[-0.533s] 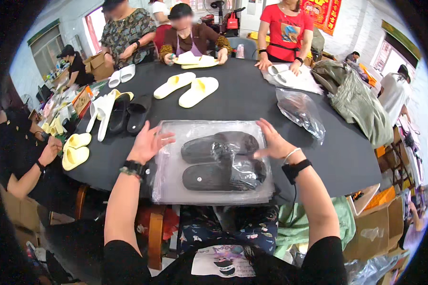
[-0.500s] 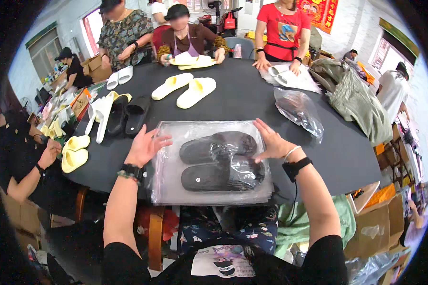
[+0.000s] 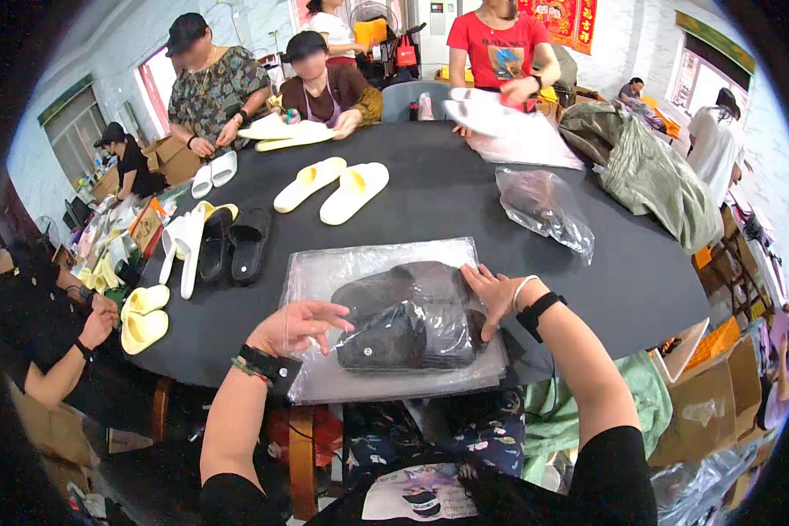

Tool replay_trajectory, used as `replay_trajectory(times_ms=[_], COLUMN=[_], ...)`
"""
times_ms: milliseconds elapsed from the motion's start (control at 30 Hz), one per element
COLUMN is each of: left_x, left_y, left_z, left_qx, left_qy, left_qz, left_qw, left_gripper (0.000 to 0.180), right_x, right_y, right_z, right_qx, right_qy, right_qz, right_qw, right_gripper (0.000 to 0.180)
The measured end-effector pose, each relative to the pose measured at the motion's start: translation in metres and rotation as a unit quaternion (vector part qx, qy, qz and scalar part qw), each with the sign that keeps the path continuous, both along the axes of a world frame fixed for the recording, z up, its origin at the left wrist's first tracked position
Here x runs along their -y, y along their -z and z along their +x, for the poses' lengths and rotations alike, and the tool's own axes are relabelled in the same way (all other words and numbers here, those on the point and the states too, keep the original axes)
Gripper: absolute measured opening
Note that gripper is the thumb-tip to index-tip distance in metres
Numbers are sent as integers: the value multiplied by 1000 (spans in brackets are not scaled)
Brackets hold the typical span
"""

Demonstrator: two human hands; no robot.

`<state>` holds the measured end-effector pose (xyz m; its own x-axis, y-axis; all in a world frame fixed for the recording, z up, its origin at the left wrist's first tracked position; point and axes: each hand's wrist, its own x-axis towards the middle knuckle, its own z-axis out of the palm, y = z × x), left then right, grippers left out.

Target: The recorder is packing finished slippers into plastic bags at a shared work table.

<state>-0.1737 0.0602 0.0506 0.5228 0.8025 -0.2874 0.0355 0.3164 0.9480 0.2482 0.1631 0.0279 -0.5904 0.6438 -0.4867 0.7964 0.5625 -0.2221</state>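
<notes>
A pair of black slippers (image 3: 386, 337) lies side by side under clear, shiny plastic, on a stack of flat clear plastic bags (image 3: 311, 272) at the table's near edge. Their toe ends point right. My left hand (image 3: 300, 328) is over the left part of the stack, its fingers stretched toward the heel ends and holding nothing. At the slippers' right end is my right hand (image 3: 496, 296), open, fingers and thumb spread against the plastic. Glare on the film partly hides the slippers.
On the black table (image 3: 430, 206) stand pale yellow slippers (image 3: 355, 193), another black pair (image 3: 250, 244), white slippers (image 3: 182, 254) and a bagged dark pair (image 3: 545, 209). Grey-green cloth (image 3: 644, 175) drapes the right side. Co-workers across the table handle yellow and white slippers.
My left hand has moved right, over the plastic, and my right hand has come down at the slippers' right end. Across the table, a co-worker has lifted the white slippers.
</notes>
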Motion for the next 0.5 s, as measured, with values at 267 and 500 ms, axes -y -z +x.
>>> replay_trajectory(times_ms=[267, 500], left_x=[-39, -64], left_y=[21, 12], left_z=[21, 49], left_qx=[166, -322], left_qy=[139, 225], left_qz=[-7, 545], left_qw=[976, 740], left_gripper=[54, 68], right_x=[-6, 0], right_y=[13, 2], right_z=[1, -3], right_qx=[30, 40], right_qy=[-3, 3], right_qz=[13, -2], right_qw=[999, 999], right_gripper=[161, 159])
